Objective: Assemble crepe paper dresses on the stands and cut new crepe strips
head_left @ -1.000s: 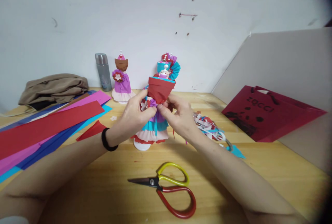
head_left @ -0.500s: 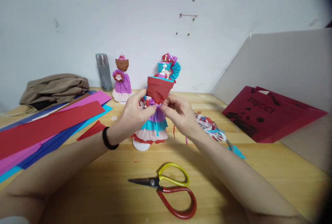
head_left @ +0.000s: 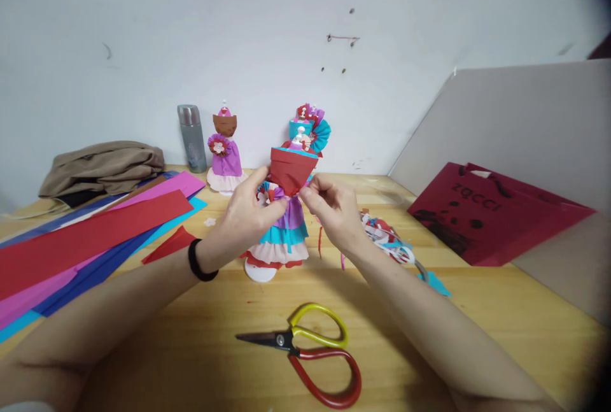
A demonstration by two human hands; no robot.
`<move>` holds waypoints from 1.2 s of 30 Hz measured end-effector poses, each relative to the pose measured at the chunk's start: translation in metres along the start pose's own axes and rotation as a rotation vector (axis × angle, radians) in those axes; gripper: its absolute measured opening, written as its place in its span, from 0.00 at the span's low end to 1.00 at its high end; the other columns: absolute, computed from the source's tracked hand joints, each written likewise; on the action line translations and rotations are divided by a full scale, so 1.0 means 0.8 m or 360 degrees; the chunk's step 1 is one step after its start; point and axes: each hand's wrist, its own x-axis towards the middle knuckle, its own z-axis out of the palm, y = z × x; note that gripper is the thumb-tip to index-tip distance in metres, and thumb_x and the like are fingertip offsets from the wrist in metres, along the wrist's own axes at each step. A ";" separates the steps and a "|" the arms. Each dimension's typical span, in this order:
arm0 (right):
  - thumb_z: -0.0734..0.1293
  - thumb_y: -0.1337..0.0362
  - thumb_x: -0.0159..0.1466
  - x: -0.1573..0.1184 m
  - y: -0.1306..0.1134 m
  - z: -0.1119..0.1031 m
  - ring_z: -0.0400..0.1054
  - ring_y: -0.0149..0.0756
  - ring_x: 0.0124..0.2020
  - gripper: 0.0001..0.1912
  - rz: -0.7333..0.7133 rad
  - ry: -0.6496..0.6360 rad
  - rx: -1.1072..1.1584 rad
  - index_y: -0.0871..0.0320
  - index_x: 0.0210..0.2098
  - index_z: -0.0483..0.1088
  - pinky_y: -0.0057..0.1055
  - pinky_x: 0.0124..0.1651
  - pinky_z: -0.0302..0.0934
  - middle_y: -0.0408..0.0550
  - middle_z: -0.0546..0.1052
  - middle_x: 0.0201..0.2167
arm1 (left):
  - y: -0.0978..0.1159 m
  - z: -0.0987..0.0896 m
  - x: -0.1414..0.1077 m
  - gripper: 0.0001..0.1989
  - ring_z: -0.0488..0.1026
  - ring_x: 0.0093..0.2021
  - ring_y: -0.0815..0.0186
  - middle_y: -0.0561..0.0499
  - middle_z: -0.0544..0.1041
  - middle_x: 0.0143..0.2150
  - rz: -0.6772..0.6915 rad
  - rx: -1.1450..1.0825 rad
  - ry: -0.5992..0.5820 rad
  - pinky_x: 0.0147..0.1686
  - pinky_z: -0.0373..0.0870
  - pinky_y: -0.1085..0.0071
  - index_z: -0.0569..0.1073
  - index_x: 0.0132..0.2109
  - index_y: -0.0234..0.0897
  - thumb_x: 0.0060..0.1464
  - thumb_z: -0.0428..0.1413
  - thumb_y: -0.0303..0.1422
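A small dress-form figure (head_left: 285, 234) stands on a white round base, dressed in tiers of purple, turquoise, pale pink and red crepe paper. Its upper part is a wide red paper bodice (head_left: 292, 169) with a turquoise inner edge. My left hand (head_left: 255, 208) closes on the figure's waist from the left, thumb in front, beside a paper rosette (head_left: 268, 193). At the right side of the waist my right hand (head_left: 331, 208) pinches with thumb and forefinger; the small bit of paper between them is mostly hidden. Scissors (head_left: 305, 348) with yellow and red handles lie in front.
Coloured paper strips (head_left: 95, 227) and brown cloth (head_left: 102, 167) lie left. A grey flask (head_left: 191, 138), a purple-dressed figure (head_left: 225, 154) and a turquoise-topped figure (head_left: 321, 135) stand behind. Paper scraps (head_left: 386, 237) and a red paper bag (head_left: 491, 211) are right.
The right thumb has drawn slightly away from the left thumb at the waist and now pinches at the right side. The view has tilted up slightly; the scissors lie unmoved.
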 end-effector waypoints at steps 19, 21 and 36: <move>0.59 0.53 0.65 -0.001 0.001 -0.002 0.56 0.30 0.23 0.18 0.0029 -0.0067 0.0005 0.55 0.23 0.59 0.31 0.28 0.48 0.39 0.60 0.20 | 0.009 -0.021 0.014 0.15 0.73 0.41 0.63 0.49 0.75 0.40 -0.0154 -0.0341 -0.0480 0.40 0.72 0.70 0.68 0.44 0.33 0.47 0.59 0.27; 0.60 0.54 0.64 -0.003 -0.002 -0.001 0.55 0.29 0.22 0.17 -0.0005 -0.0020 0.0003 0.55 0.23 0.59 0.31 0.27 0.48 0.38 0.60 0.19 | 0.006 -0.020 0.015 0.16 0.73 0.40 0.64 0.49 0.76 0.40 -0.0155 -0.0346 -0.0465 0.39 0.72 0.70 0.69 0.45 0.33 0.47 0.59 0.27; 0.63 0.68 0.59 -0.015 -0.019 0.005 0.60 0.28 0.22 0.06 -0.0267 -0.0034 -0.0063 0.56 0.25 0.67 0.28 0.27 0.55 0.39 0.68 0.20 | 0.009 -0.026 0.018 0.17 0.75 0.43 0.61 0.47 0.77 0.41 -0.0153 -0.0308 -0.0457 0.43 0.73 0.66 0.69 0.45 0.33 0.45 0.60 0.28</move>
